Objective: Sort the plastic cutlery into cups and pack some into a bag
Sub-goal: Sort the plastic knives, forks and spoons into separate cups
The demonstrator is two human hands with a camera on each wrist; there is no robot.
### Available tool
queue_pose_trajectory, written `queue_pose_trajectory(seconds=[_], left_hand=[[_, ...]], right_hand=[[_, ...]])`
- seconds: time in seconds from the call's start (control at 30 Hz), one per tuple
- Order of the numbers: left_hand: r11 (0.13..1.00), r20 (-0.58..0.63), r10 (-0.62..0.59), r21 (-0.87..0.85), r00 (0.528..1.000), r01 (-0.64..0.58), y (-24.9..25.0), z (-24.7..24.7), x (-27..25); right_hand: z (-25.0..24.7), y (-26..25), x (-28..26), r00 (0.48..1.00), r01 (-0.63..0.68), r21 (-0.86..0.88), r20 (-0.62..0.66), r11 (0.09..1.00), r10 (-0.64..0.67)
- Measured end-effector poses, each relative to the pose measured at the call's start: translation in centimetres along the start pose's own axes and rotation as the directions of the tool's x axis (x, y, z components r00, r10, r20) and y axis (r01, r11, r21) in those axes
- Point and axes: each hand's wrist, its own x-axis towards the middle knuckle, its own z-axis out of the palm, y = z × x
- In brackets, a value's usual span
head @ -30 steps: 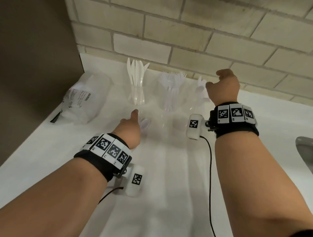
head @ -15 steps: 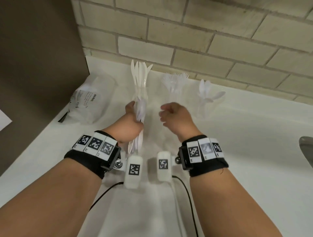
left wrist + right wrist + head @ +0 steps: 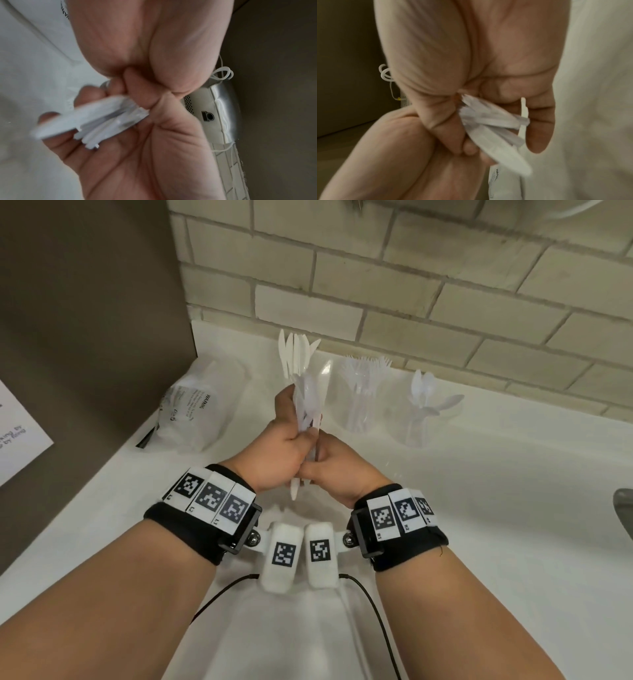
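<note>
A bundle of white plastic cutlery (image 3: 307, 414) stands upright above the white counter (image 3: 479, 508), held between both hands. My left hand (image 3: 291, 428) grips its middle, and my right hand (image 3: 323, 455) grips the handle ends from the right. The wrist views show the blurred cutlery (image 3: 96, 119) (image 3: 488, 128) with curled fingers around it. Behind stand three clear cups: a knife cup (image 3: 297, 361), a fork cup (image 3: 363, 395) and a spoon cup (image 3: 423, 412). A clear plastic bag (image 3: 193, 414) lies at the left.
A dark brown panel (image 3: 85, 337) walls off the left side, with a white paper sheet (image 3: 20, 446) on it. A brick wall (image 3: 445, 285) runs along the back. A metal sink edge (image 3: 624, 515) shows at the far right.
My right hand came back from the spoon cup to the centre and closed on the bundle. My left hand picked the cutlery up off the counter and raised it.
</note>
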Motion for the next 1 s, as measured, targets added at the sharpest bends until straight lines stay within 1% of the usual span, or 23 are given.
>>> queue_pose_trajectory(seconds=[0.07,0.1,0.13,0.2,0.27,0.3,0.33,0.4,0.5,0.6,0.67,0.77,0.83,0.93,1.0], left_hand=[[0.999,0.071,-0.033,0.004,0.997,0.032,-0.2,0.0,-0.1],[0.999,0.080,-0.035,-0.029,0.996,0.038,-0.2,-0.1,0.1],[0.996,0.059,-0.013,-0.090,0.998,0.018,0.0,-0.3,0.2],[0.971,-0.075,0.079,-0.221,0.994,-0.094,0.7,-0.6,0.3],[0.944,-0.192,0.178,-0.244,0.965,-0.223,1.6,-0.5,0.1],[0.935,-0.229,0.207,-0.240,0.951,-0.262,1.9,-0.2,-0.1],[0.933,-0.256,0.214,-0.232,0.943,-0.275,2.2,0.0,-0.3],[0.937,-0.291,0.185,-0.237,0.939,-0.258,2.3,0.2,-0.5],[0.925,-0.302,0.161,-0.285,0.940,-0.250,2.3,0.1,-0.7],[0.945,-0.322,0.129,-0.246,0.938,-0.215,2.0,0.3,-0.4],[0.955,-0.325,0.165,-0.182,0.931,-0.233,1.7,0.4,-0.1],[0.975,-0.301,0.192,-0.052,0.934,-0.217,1.0,0.2,0.2],[0.972,-0.274,0.233,0.033,0.933,-0.233,1.0,0.0,0.1],[0.963,-0.273,0.267,0.049,0.924,-0.264,1.0,-0.2,0.2],[0.957,-0.283,0.288,0.112,0.915,-0.267,0.9,-0.4,0.3]], right_hand=[[-0.1,0.1,0.0,0.998,-0.064,0.047,-0.021,0.997,0.065],[0.0,0.3,0.0,0.994,-0.102,0.106,-0.020,0.989,0.105],[0.0,0.4,-0.1,0.991,-0.134,0.176,0.009,0.975,0.134],[0.2,0.5,-0.4,0.984,-0.176,0.294,0.087,0.940,0.157],[0.2,0.5,-0.6,0.977,-0.202,0.340,0.137,0.919,0.164],[0.1,0.5,-0.6,0.976,-0.199,0.333,0.151,0.922,0.156],[0.1,0.5,-0.5,0.976,-0.193,0.307,0.159,0.932,0.149],[-0.2,0.6,-0.5,0.972,-0.180,0.235,0.191,0.955,0.136],[-0.4,0.7,-0.6,0.965,-0.176,0.128,0.218,0.976,0.145],[-0.2,0.4,-0.6,0.974,-0.161,0.068,0.172,0.985,0.147],[-0.1,0.1,-0.4,0.987,-0.129,0.056,0.109,0.990,0.122],[0.0,-0.6,0.0,0.998,-0.059,-0.016,0.022,0.998,0.059],[0.2,-1.0,0.0,1.000,-0.029,-0.046,-0.004,0.999,0.029],[0.4,-1.1,0.1,0.999,-0.022,-0.009,-0.038,1.000,0.022],[0.5,-1.2,0.2,0.996,-0.029,-0.042,-0.089,0.999,0.025]])
